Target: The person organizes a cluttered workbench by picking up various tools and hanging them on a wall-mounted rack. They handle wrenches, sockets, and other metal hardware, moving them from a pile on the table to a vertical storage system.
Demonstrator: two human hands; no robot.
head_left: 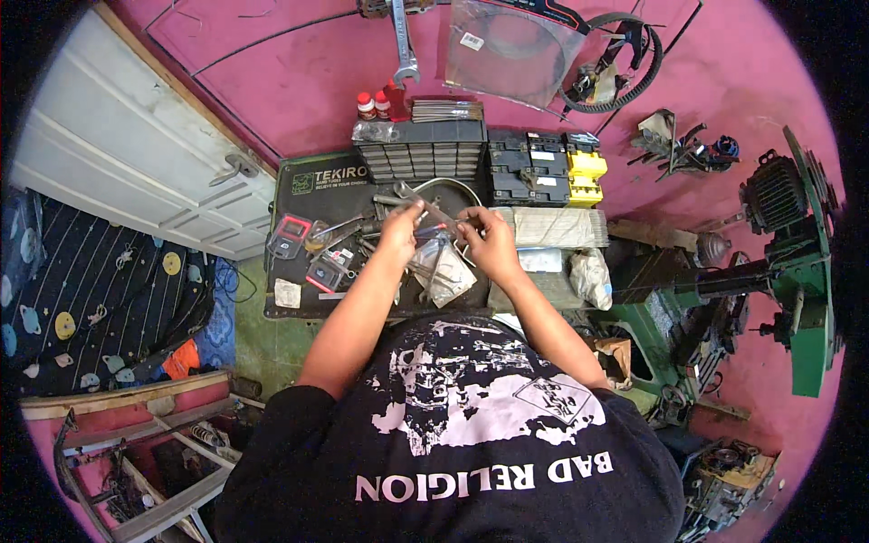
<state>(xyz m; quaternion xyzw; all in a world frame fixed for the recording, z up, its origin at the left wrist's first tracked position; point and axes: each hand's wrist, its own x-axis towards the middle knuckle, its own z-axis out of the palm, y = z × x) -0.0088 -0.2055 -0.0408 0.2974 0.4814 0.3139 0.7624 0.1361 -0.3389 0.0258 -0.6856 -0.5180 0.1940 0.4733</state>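
Observation:
Over the cluttered workbench, my left hand (401, 233) and my right hand (490, 244) are closed on a long, narrow metal tool (438, 214). It slants from its upper left end near my left fingertips down to my right fingers. Its exact kind is too blurred to tell. Beneath and between the hands lies a clear plastic bag (447, 279) with metal pieces on it. Left of my left hand are loose hand tools (339, 228), a red-and-grey device (290, 237) and a smaller dark device (329, 270).
A drawer cabinet (425, 161) stands behind the hands, beside black batteries (527, 176) and yellow ones (586, 172). Stacked wrapped packs (557, 228) lie to the right. A green machine (806, 271) rises at far right. A large wrench (404, 45) hangs on the pink wall.

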